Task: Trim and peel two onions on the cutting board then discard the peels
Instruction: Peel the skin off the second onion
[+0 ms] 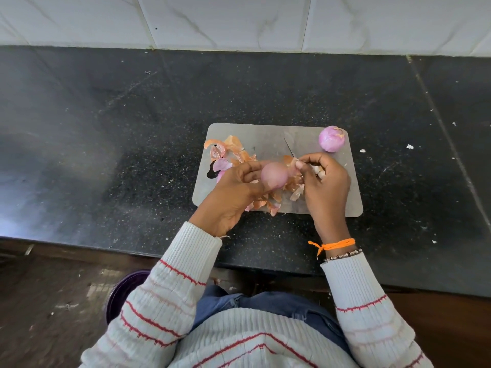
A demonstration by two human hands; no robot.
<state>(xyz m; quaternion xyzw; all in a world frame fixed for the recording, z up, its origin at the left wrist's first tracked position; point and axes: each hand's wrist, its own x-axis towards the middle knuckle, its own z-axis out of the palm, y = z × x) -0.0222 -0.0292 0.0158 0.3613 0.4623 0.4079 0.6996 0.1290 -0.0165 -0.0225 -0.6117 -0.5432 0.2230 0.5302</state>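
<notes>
Item 1, onion in hand (pixel 274 178): pale pink, mostly bare, held above the near-centre of the cutting board (pixel 268 134). The left hand (pixel 233 197) cups it from its 9 o'clock side, fingers curled round it. A dry flap of skin (pixel 291 163) stands off its 2 o'clock edge.

Item 2, right hand (pixel 325 187): just beside the onion at 3 o'clock, thumb and fingertips pinching that flap; a knife (pixel 289 148) also sits in this grip, thin blade pointing to 11 o'clock. This is the nearer hand to the loose skin, so the peel likely pulls away toward 3 o'clock. The onion's long axis cannot be told.

Item 3, second onion (pixel 332 138): peeled, resting at the board's 1 o'clock corner, well apart from both hands.

Item 4, peels (pixel 233 150): scattered from 10 o'clock down to 6 o'clock on the board, not yet discarded.

Item 5, worktop (pixel 106 128): dark, speckled, carrying the board.
</notes>
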